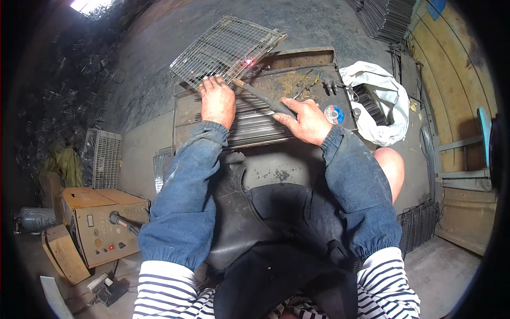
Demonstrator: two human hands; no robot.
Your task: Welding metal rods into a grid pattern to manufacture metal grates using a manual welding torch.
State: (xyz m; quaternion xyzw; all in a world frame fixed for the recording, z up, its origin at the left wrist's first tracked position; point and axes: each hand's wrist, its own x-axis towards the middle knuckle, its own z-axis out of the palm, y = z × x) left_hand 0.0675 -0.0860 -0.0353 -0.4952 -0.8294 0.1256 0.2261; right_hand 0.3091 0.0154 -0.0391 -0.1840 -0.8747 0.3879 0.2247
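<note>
My right hand [309,121] is closed round the black handle of a welding torch [258,94]. The torch's copper-coloured nozzle points up and left, close to the near right part of a wire mesh rack [226,45]. A small red glow shows on the rack just past the nozzle. My left hand [218,101] holds the rack's near edge, fingers bent over the wires and thumb hidden. Beneath both hands, a row of thin metal rods [255,125] lies on a worn metal workbench [186,114].
A blue grinding disc [334,115] lies at the bench's right side, by a white sack [396,101] holding dark rods. A tan welding machine [109,226] stands at lower left. Stacked wire grids [385,18] are at far right; a pile of wire parts [79,80] covers the left floor.
</note>
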